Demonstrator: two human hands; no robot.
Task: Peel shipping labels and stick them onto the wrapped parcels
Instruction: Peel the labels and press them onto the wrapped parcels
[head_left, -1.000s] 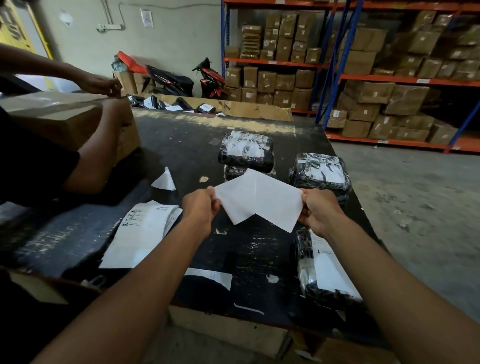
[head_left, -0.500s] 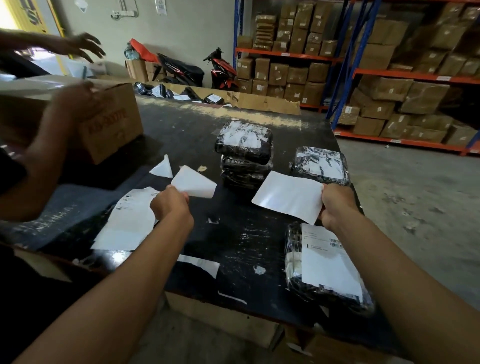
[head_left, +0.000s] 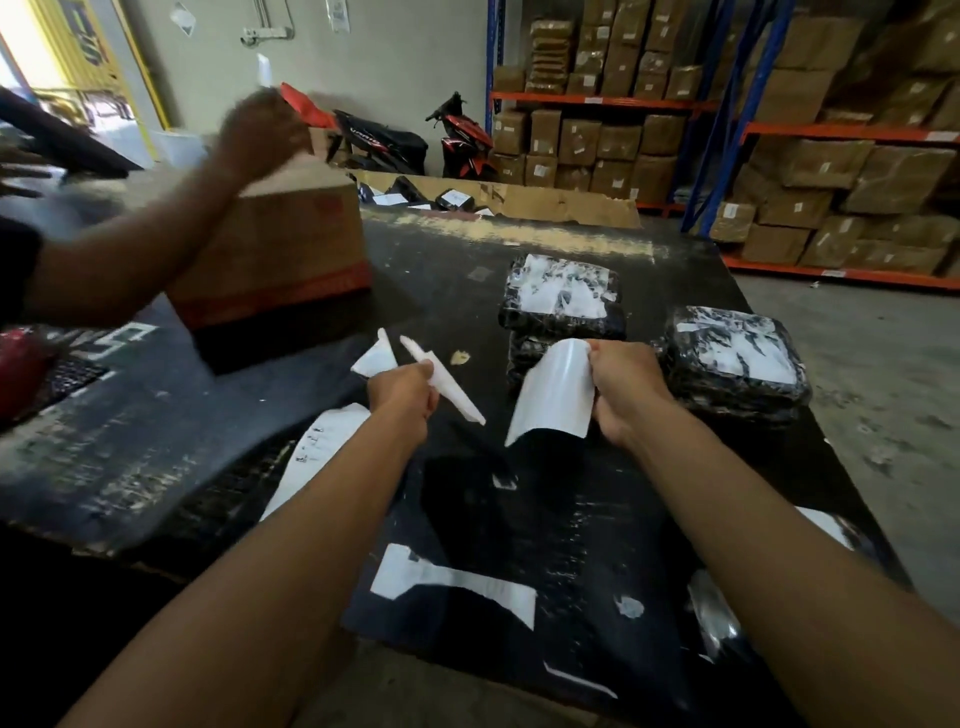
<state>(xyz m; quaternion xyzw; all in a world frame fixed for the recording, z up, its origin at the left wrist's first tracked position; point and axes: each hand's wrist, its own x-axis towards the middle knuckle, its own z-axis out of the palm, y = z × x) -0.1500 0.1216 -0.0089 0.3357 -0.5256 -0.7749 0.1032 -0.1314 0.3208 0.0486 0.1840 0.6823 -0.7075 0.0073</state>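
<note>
Your right hand (head_left: 626, 395) gripped the curled glossy white label (head_left: 553, 395) above the black table (head_left: 597, 545), just before the black-wrapped parcel stack (head_left: 563, 301); your left hand (head_left: 402, 392) pinched the narrow white backing strip (head_left: 447, 382).

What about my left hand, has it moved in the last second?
Yes. The left hand, gripping a white paper piece, has moved left, away from the middle parcel stack and closer to the triangular scrap.

Cardboard box (head_left: 291, 244) on black table (head_left: 452, 270); boxed shelves (head_left: 857, 171), parked motorbikes (head_left: 462, 135) behind.
</note>
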